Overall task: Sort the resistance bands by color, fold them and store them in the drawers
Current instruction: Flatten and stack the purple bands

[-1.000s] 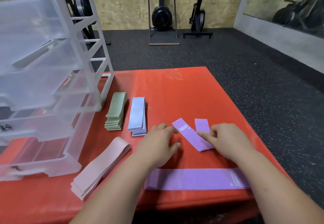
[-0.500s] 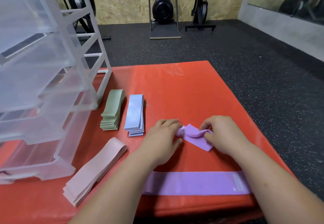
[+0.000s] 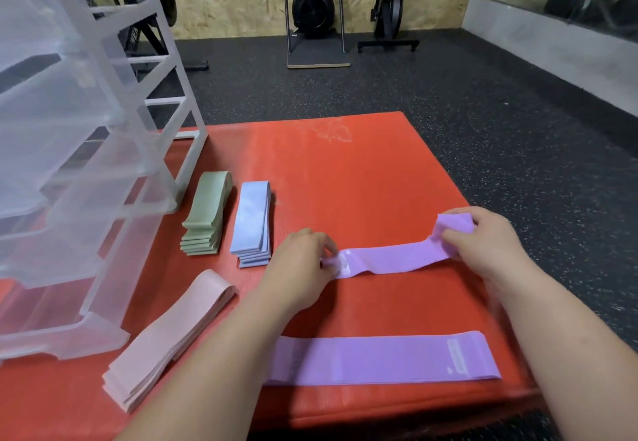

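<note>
Translucent plastic drawers (image 3: 86,164) are stacked at the left of the red mat (image 3: 345,171), several pulled forward. Their left side is cut off by the frame, and their contents cannot be told through the cloudy walls. A purple band (image 3: 390,261) is held out across the mat, one end pinched by the left hand (image 3: 300,268), the other by the right hand (image 3: 483,247). A second purple band (image 3: 379,359) is laid flat at the near edge, partly hidden by the left forearm. A green stack (image 3: 205,216), a blue stack (image 3: 252,223) and a pink stack (image 3: 169,337) are set near the drawers.
</note>
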### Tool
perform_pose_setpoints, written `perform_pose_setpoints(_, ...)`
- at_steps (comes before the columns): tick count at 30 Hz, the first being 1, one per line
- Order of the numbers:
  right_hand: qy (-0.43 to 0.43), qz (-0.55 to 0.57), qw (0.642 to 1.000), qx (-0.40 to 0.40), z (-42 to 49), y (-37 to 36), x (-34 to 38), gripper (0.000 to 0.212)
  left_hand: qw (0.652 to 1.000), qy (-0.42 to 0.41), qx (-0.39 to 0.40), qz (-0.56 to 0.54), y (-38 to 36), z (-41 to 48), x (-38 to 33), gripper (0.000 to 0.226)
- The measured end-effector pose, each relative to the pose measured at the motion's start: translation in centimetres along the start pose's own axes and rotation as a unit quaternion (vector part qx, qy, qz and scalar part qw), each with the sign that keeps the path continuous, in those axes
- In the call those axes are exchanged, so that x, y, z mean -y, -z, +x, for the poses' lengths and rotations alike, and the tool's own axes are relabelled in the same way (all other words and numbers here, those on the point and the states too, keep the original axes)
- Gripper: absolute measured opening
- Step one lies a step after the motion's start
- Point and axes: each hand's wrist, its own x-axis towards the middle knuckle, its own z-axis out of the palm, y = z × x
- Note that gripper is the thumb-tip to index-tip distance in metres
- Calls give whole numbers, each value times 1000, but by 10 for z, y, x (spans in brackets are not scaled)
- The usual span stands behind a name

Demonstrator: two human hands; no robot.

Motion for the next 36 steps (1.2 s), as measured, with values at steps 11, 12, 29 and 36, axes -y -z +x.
perform_pose_setpoints(11,-45,58,997,15,4,19,-18,48,990,80,-25,-112,23,-6,15,46)
perform_pose_setpoints(12,-48,63,996,31,4,19,-19,46,990,84,-23,-114,24,-7,15,45)
perform_pose_setpoints(29,164,95,980,55,-23,12,24,54,995,29,-28,-92,36,-16,7,35)
perform_pose_setpoints(36,244,94,941,214,-54,-30,48,56,976,-134,-70,-160,39,-24,-30,40)
